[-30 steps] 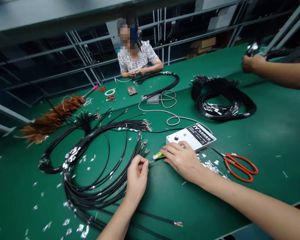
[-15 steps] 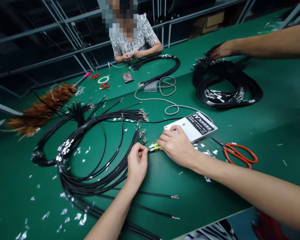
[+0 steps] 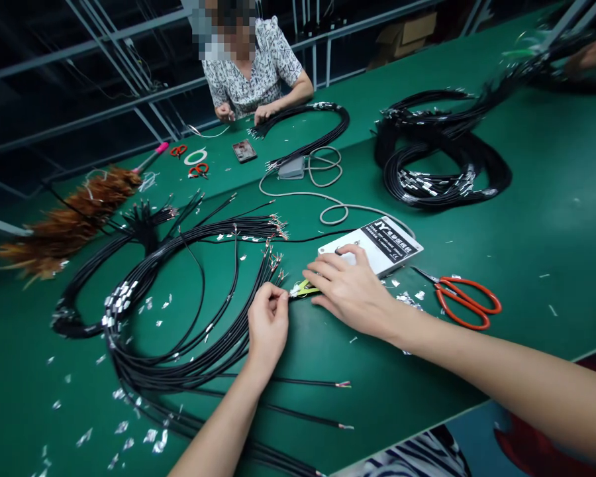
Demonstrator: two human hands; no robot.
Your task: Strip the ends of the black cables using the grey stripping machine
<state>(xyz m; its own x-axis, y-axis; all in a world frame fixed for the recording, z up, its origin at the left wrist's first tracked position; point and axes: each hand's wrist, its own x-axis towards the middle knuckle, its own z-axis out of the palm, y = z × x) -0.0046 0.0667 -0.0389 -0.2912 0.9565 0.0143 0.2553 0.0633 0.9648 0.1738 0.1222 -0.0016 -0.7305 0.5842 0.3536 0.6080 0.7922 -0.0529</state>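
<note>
My left hand (image 3: 269,318) is closed in a pinch on a black cable, whose end points toward a yellow-green clip (image 3: 304,288). My fingers hide most of that cable. My right hand (image 3: 350,285) has its thumb and fingers around the clip from the other side, its knuckles over the near left edge of a white box (image 3: 395,250) with a black printed label. Whether the cable's wires sit in the clip's jaws is too small to tell. Left of my hands lies a large coil of black cables (image 3: 153,258) with bared copper ends.
Red-handled scissors (image 3: 467,301) lie right of the box, among foil scraps (image 3: 411,301). Another black cable coil (image 3: 442,165) lies at the back right, near a co-worker's hand (image 3: 593,56). Across the table sits a person in a patterned shirt (image 3: 255,66). A feather duster (image 3: 74,215) lies left.
The co-worker's arm at the right has drawn away to the right, pulling black cables along. The hands of the person opposite have moved apart. The yellow-green clip's arms look wider apart in my right hand.
</note>
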